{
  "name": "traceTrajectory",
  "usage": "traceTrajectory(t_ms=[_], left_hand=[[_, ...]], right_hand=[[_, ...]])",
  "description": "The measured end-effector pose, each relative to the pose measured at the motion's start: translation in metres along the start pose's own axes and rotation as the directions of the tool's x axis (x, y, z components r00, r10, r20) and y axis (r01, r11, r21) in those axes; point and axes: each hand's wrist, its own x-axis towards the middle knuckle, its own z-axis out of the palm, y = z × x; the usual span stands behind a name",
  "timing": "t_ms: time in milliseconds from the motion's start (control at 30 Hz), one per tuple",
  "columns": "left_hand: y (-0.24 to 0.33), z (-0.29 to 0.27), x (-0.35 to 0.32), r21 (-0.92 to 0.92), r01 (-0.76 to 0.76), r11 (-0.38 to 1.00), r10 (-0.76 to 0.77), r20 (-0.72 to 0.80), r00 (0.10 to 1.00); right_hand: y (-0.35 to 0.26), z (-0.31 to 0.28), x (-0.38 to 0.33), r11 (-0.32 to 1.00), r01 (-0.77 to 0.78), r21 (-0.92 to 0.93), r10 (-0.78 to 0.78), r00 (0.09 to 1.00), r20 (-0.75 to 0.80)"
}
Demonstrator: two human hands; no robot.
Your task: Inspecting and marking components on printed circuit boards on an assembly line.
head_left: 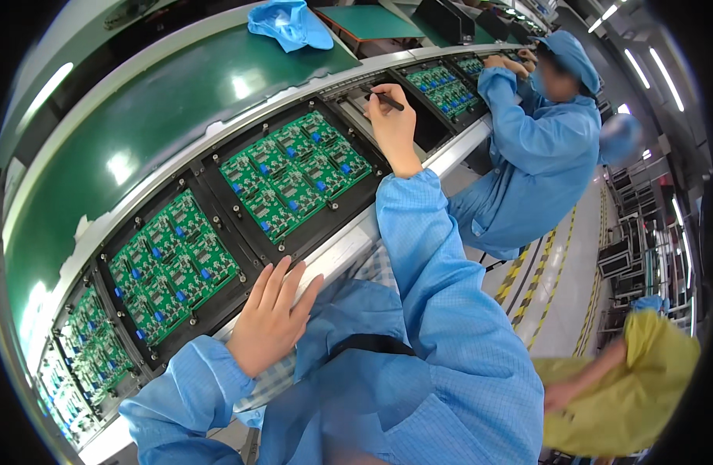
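Note:
My right hand [394, 133] is closed around a slim black pen-like tool [390, 101], its tip pointing left above the conveyor. Beneath that hand lies a dark gap [430, 128] between two carriers. Left of it, a green circuit board panel [301, 172] with blue parts sits in a black carrier [234, 221]. My left hand [270, 319] is stretched out with fingers spread over the conveyor's pale near edge [333, 260], beside another circuit board panel [174, 260]. Nothing shows in the left hand.
More board panels [93, 341] line the conveyor at left, and others [443, 91] at right. A green worktop [178, 93] runs behind, with a blue cap [288, 25]. A co-worker in blue [531, 147] works at right; a person in yellow [628, 387] is lower right.

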Motion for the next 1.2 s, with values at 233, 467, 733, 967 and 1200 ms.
traceTrajectory(t_ms=[233, 467, 733, 967, 1200], left_hand=[[-0.002, 0.005, -0.021, 0.054, 0.013, 0.998, -0.005, -0.142, 0.99], [0.025, 0.021, -0.07, 0.151, -0.129, 0.98, 0.177, -0.367, 0.913], [0.044, 0.024, -0.083, 0.244, -0.176, 0.954, 0.275, -0.471, 0.838], [0.052, 0.025, -0.076, 0.27, -0.317, 0.909, 0.416, -0.62, 0.666], [0.064, 0.028, -0.08, 0.22, -0.388, 0.895, 0.432, -0.645, 0.631]], right_hand=[[-0.051, 0.008, -0.011, 0.994, -0.044, 0.097, 0.043, 0.999, 0.013], [-0.06, -0.037, -0.046, 0.996, 0.085, 0.021, -0.086, 0.991, 0.102], [-0.075, -0.058, -0.065, 0.982, 0.173, -0.073, -0.161, 0.975, 0.152], [-0.068, -0.068, -0.064, 0.977, 0.131, -0.167, -0.106, 0.983, 0.151], [-0.071, -0.077, -0.075, 0.972, 0.092, -0.218, -0.061, 0.987, 0.146]])
